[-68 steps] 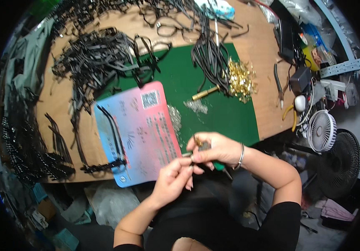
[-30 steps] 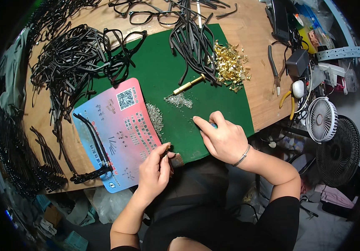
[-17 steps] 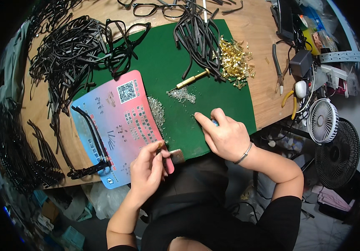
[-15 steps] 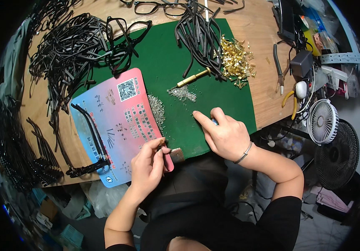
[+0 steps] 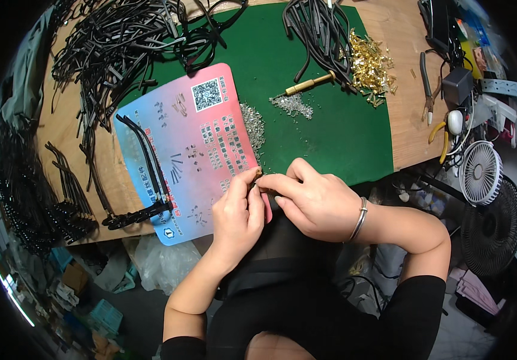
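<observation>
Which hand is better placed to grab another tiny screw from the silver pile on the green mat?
Right, probably. The right hand lies on the green mat side, open path to the silver pile. The left hand pinches the small part over the pink-blue card.

Printed card (image 5: 198, 144) on mat (image 5: 330, 126), screw pile (image 5: 252, 123) at its right, fan (image 5: 479, 174) far right

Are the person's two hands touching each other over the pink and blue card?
Touching. The head view shows the left hand and right hand with fingertips pressed together at the edge of the card, no gap between them.
</observation>
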`<action>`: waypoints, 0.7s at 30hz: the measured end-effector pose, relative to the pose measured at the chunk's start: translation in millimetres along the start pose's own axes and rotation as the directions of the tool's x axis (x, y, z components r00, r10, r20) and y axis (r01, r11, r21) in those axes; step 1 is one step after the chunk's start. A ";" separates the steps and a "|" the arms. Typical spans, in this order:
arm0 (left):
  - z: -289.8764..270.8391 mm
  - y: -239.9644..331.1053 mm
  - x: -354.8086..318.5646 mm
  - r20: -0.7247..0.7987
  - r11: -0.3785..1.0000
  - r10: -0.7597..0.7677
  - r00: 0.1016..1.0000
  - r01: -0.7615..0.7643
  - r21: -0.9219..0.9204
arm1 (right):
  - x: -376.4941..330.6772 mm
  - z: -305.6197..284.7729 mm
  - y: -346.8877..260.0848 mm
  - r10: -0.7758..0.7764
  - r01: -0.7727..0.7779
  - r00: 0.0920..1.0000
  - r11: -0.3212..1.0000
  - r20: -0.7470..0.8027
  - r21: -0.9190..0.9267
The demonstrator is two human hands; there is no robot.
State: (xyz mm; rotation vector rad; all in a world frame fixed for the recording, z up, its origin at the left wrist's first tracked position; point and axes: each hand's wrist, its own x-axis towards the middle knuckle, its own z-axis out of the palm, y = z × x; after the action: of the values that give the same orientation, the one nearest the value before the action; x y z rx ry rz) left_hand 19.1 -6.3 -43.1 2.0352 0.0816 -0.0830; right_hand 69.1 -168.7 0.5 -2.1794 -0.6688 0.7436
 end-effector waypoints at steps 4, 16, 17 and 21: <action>1.3 3.7 -0.8 -0.002 0.997 -0.072 0.997 0.072 -0.026 | 1.4 0.3 -2.5 -0.023 0.023 1.000 0.999 -0.013 -0.028; 5.3 2.3 -3.0 -0.039 0.999 -0.047 0.998 0.048 0.012 | -2.8 3.2 -9.3 0.043 -0.044 0.999 0.982 -0.013 -0.182; 4.8 3.5 -3.2 -0.005 0.992 -0.119 0.993 0.119 -0.033 | -1.7 4.0 -5.4 0.046 -0.047 0.999 0.996 -0.012 -0.077; 6.7 2.5 -2.7 -0.074 0.999 -0.009 0.997 0.013 0.049 | 5.7 6.1 7.1 0.056 -0.057 0.998 0.984 0.007 0.166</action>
State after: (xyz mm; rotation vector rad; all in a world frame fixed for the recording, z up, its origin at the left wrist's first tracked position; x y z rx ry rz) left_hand 16.5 -13.5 -43.7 2.0879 0.1387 -0.0170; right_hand 70.5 -166.5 -10.1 -2.0521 -0.5281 0.8024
